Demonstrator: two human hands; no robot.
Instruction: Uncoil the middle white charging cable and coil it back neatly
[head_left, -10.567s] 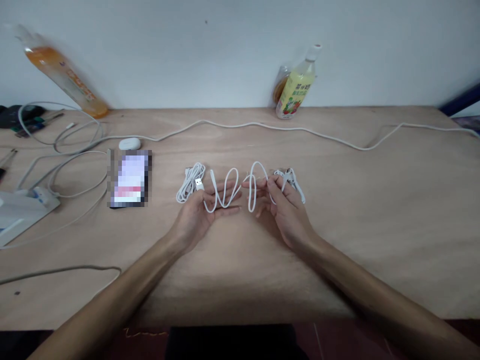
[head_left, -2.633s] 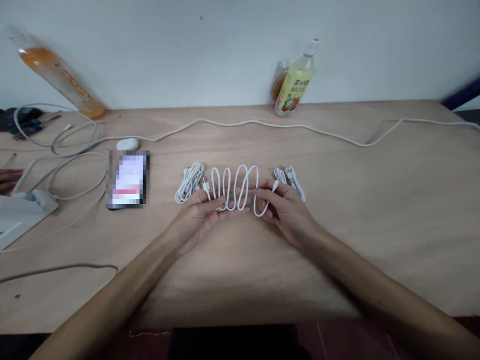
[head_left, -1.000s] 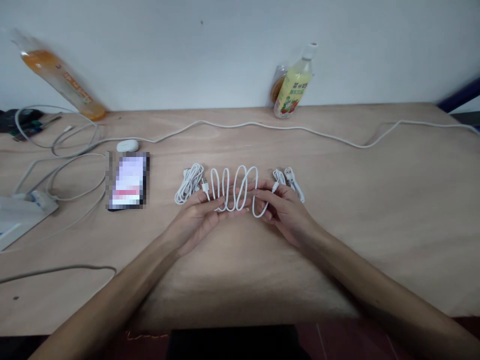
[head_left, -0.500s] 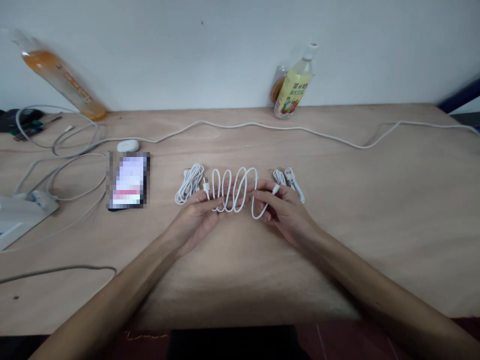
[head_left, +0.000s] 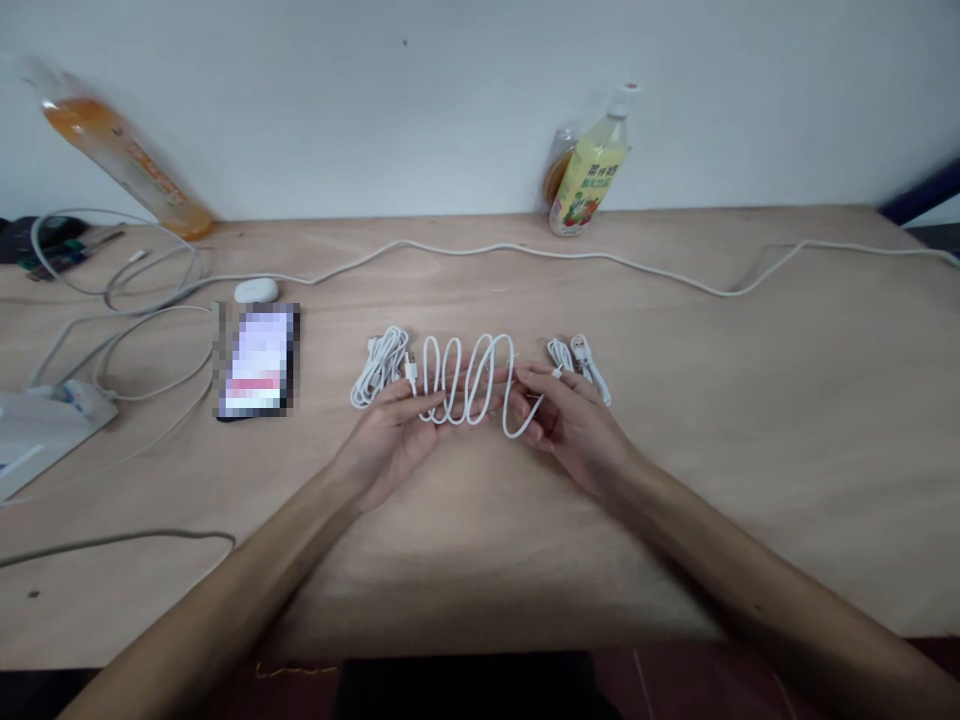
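A white USB cable (head_left: pixel 467 385) is spread in several loose loops between my two hands above the table. My left hand (head_left: pixel 386 435) grips its left part, thumb on top of the cable and fingers stretched beneath the loops; the USB plug (head_left: pixel 411 371) sticks up beside the thumb. The right end lies in my right hand (head_left: pixel 581 425), with the small connector (head_left: pixel 557 371) showing at the fingers. Behind my left hand lies a coiled white cable (head_left: pixel 380 368). Two more bundled cables, one (head_left: pixel 559 353) partly hidden and another (head_left: pixel 590 368), lie behind my right hand.
A phone (head_left: pixel 259 360) and a white earbud case (head_left: pixel 256 291) lie to the left, near a power strip (head_left: pixel 30 430) with tangled cords. A long white cord (head_left: pixel 517 249) crosses the table. An orange drink bottle (head_left: pixel 135 165) and a yellow one (head_left: pixel 590 180) stand by the wall.
My right thumb has drawn back a little to the right from the last loop. My left hand and the loops have hardly moved.
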